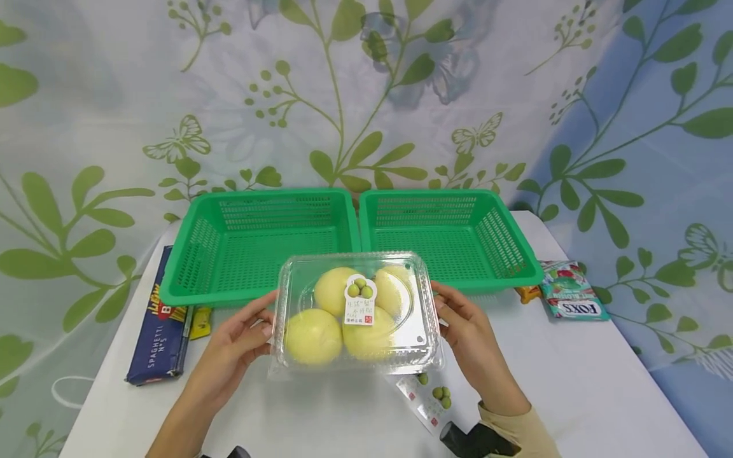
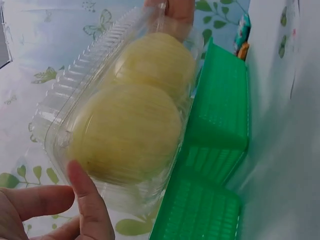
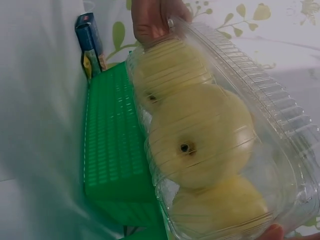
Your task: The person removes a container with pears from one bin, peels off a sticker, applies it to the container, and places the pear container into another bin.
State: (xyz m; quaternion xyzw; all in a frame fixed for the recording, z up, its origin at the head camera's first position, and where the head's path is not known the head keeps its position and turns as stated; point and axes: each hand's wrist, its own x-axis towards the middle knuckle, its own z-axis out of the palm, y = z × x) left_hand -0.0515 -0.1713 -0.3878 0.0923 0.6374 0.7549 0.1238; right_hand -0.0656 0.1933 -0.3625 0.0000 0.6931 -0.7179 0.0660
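Flanking hands, pear box, green baskets behind, spaghetti left

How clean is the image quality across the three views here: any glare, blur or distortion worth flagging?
Head view: evenly lit and sharp, with slight wide-angle bending at the edges and mild sheen on the clear fruit box lid. Left wrist view: soft, the fruit smeared behind ribbed plastic, the left hand close and blurred. Right wrist view: sharper, the fruit stems readable, white glare along the box's ribbed rim.
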